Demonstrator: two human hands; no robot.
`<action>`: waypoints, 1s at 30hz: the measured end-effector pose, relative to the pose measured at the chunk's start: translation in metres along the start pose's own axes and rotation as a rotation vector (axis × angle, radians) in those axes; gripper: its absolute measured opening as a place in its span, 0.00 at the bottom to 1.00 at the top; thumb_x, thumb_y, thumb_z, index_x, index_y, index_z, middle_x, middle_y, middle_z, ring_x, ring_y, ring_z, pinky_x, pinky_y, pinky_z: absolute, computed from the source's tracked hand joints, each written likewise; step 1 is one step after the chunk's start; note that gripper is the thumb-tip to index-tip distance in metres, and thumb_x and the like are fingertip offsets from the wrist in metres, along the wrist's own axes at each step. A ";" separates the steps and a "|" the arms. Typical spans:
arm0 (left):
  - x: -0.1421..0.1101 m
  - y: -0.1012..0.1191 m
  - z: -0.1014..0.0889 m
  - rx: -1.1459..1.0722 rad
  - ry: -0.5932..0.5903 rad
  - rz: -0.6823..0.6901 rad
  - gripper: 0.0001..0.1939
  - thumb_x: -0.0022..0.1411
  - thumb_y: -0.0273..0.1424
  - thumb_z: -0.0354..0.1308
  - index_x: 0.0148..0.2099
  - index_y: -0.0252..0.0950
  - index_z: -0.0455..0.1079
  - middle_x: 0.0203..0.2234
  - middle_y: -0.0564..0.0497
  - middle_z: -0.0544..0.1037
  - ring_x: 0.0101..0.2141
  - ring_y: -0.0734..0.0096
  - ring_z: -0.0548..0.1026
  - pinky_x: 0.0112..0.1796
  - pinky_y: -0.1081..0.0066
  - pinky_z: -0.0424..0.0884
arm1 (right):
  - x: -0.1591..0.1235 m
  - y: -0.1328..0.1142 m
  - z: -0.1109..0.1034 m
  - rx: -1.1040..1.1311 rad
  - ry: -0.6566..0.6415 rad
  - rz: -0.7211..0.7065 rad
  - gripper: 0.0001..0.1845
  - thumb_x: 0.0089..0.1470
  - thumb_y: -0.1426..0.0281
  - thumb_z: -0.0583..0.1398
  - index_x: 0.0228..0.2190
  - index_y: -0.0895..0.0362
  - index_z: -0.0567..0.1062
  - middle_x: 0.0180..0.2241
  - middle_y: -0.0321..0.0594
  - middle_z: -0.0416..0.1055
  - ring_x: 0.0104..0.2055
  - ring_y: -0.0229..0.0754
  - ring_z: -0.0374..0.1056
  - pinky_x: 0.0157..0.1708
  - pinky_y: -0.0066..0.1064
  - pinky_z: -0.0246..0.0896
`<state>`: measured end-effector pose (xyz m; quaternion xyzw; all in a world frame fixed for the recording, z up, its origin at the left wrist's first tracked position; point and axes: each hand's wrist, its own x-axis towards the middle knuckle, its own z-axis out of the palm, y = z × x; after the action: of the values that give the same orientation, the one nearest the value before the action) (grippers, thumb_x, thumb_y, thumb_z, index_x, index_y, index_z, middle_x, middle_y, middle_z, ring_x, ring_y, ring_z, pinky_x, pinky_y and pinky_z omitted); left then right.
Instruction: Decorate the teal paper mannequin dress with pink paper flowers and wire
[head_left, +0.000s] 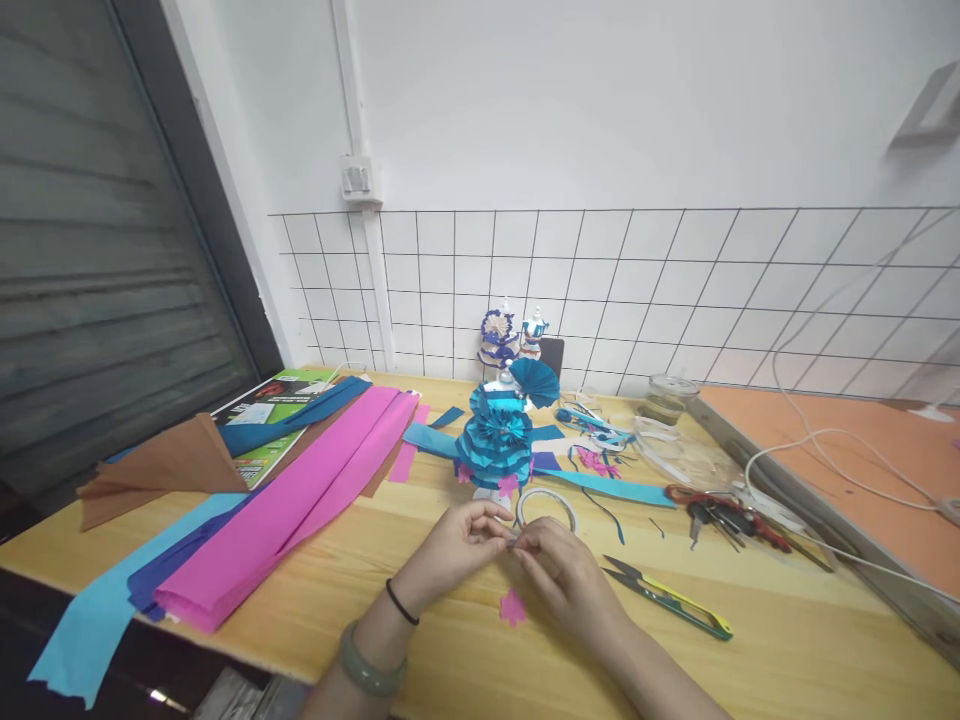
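Fingertips together, my left hand [455,545] and my right hand [570,575] meet over the table, pinching something tiny that I cannot make out. Just behind them lies a roll of tape [574,512], partly covered by my right fingers. Beyond it stands a small mannequin figure dressed in pleated teal paper [493,462], with a fan shape [535,382] near its top and pink flower cutouts [508,485] along its hem. A loose pink paper flower [513,607] rests on the wood below my hands. Green and yellow thread snips [667,597] lie to the right.
Rolled pink crepe paper [292,500], brown paper [165,465] and light blue paper [112,590] cover the left side. Two more small figures [498,335] stand at the back. Paper scraps [596,430], a lidded jar [666,398] and several tools [742,520] lie right.
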<state>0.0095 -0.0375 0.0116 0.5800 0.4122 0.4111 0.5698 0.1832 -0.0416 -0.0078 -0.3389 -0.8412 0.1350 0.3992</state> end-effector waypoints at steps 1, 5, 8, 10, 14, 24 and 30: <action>0.000 -0.001 0.000 0.007 -0.001 -0.003 0.18 0.47 0.34 0.62 0.41 0.32 0.66 0.28 0.49 0.75 0.33 0.69 0.73 0.38 0.69 0.65 | -0.001 0.001 0.001 0.010 -0.004 0.033 0.05 0.55 0.72 0.51 0.29 0.56 0.66 0.28 0.41 0.67 0.32 0.39 0.64 0.30 0.31 0.61; 0.000 -0.005 0.000 0.029 -0.013 -0.010 0.20 0.48 0.32 0.61 0.44 0.31 0.65 0.28 0.48 0.75 0.32 0.69 0.73 0.36 0.69 0.65 | -0.001 0.003 0.003 0.036 -0.011 0.139 0.04 0.54 0.69 0.53 0.29 0.56 0.65 0.27 0.39 0.67 0.29 0.39 0.65 0.28 0.30 0.62; -0.001 -0.007 -0.001 0.003 -0.026 0.004 0.23 0.49 0.31 0.60 0.48 0.31 0.63 0.28 0.48 0.76 0.33 0.69 0.73 0.38 0.69 0.65 | 0.001 0.000 0.001 0.029 -0.015 0.084 0.06 0.56 0.70 0.52 0.33 0.57 0.68 0.29 0.41 0.68 0.31 0.39 0.66 0.30 0.30 0.64; 0.000 -0.008 -0.002 -0.035 -0.033 0.006 0.25 0.49 0.31 0.61 0.50 0.31 0.61 0.28 0.48 0.76 0.34 0.69 0.74 0.39 0.69 0.65 | 0.002 -0.002 -0.001 0.011 0.000 0.010 0.09 0.57 0.71 0.51 0.36 0.56 0.70 0.31 0.43 0.70 0.33 0.39 0.67 0.32 0.30 0.64; 0.001 -0.008 -0.003 -0.144 -0.048 -0.024 0.30 0.48 0.33 0.62 0.52 0.30 0.58 0.27 0.46 0.77 0.30 0.69 0.74 0.36 0.70 0.65 | 0.003 -0.002 -0.003 -0.069 0.087 -0.120 0.10 0.57 0.72 0.51 0.35 0.55 0.72 0.30 0.43 0.71 0.34 0.39 0.68 0.31 0.29 0.65; 0.000 -0.003 -0.005 -0.340 -0.061 -0.147 0.31 0.47 0.32 0.63 0.52 0.29 0.56 0.27 0.45 0.77 0.24 0.74 0.73 0.31 0.72 0.66 | 0.002 -0.003 -0.003 -0.091 0.040 -0.171 0.08 0.57 0.75 0.49 0.34 0.56 0.67 0.30 0.41 0.68 0.33 0.39 0.65 0.31 0.30 0.63; -0.001 -0.004 -0.006 -0.358 -0.096 -0.171 0.33 0.46 0.31 0.64 0.53 0.29 0.56 0.24 0.48 0.77 0.23 0.74 0.73 0.31 0.72 0.66 | 0.000 -0.002 -0.003 -0.048 0.005 -0.182 0.08 0.58 0.75 0.48 0.34 0.56 0.66 0.30 0.41 0.66 0.34 0.39 0.64 0.32 0.30 0.62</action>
<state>0.0034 -0.0368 0.0081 0.4514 0.3527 0.3997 0.7156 0.1849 -0.0435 -0.0048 -0.2706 -0.8704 0.0771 0.4039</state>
